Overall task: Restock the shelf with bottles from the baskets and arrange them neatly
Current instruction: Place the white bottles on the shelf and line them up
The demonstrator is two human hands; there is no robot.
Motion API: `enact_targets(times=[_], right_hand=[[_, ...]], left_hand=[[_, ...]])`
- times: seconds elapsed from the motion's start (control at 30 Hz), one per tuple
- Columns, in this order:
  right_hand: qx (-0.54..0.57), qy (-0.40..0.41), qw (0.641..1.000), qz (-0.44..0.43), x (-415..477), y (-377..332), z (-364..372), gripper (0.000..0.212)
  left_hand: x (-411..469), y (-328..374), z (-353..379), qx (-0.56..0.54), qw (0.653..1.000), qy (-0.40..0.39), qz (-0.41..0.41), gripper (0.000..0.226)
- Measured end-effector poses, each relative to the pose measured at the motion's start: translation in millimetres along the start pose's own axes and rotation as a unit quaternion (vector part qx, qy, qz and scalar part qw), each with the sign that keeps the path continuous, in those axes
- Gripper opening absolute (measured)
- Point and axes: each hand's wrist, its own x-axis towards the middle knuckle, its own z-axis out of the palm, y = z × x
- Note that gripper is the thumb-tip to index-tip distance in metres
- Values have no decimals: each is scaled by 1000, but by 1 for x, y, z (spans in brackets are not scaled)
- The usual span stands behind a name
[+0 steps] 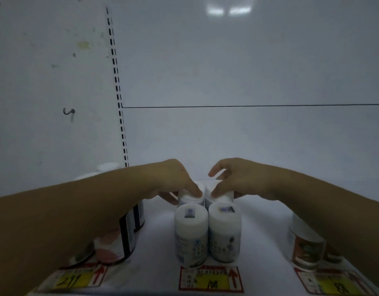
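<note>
As the left hand point(175, 180) clasps the left rear bottle point(189, 199) and the right hand point(237, 178) the right rear bottle point(221, 197) on the shelf point(158, 242), both seem light, stiff and slick, best gripped around the cap.

smooth white plastic bottles point(190, 233) on a glossy shelf point(154, 248).
</note>
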Motion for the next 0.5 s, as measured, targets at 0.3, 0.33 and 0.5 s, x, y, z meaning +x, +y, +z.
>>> enact_targets(times=[0.3, 0.33, 0.5], right_hand=[[-48, 25, 998, 37, -13, -3, 20, 32], [-55, 76, 995, 19, -14, -2, 21, 30], [-249, 290, 924, -17, -23, 7, 3, 51]], left_hand=[[0, -3, 1, 92, 994, -61, 22, 49], [1, -1, 2, 119, 990, -65, 36, 59], [-2, 25, -6, 348, 918, -9, 191, 75]])
